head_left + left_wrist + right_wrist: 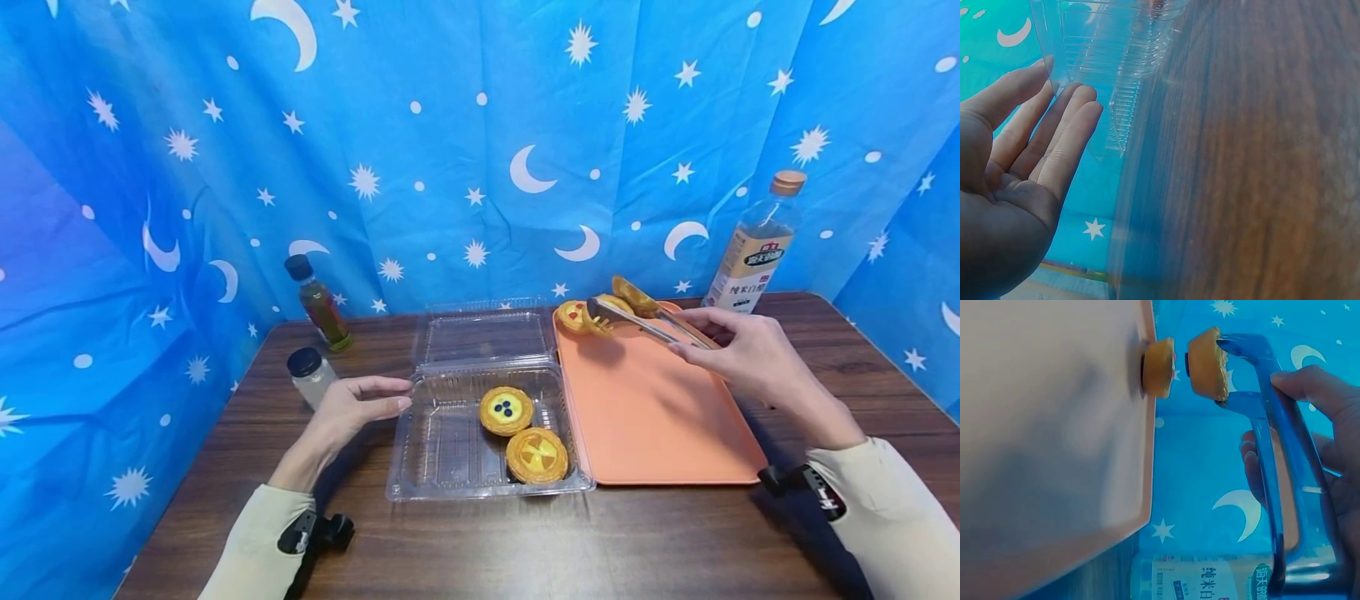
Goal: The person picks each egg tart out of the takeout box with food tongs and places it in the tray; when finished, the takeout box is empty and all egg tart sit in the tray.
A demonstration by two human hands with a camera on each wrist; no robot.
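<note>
My right hand (750,350) holds metal tongs (1297,462), whose tips clasp an egg tart (1207,365). That tart hangs above the far left part of the orange tray (660,417). Beside it, a tart with red topping (572,315) sits at the tray's far left corner. My left hand (352,412) has its fingers fairly straight, thumb and fingertips at the left rim of the open clear plastic box (442,450). Inside the box's right half are a tart with dark berries (507,410) and one with yellow fruit pieces (537,455).
At the back right stands a tall vinegar bottle (753,254). A green-capped-looking dark sauce bottle (322,308) and a black-lidded jar (309,372) stand on the left. Box and tray lie side by side on the wooden table (465,550), before a blue star-patterned cloth (450,167).
</note>
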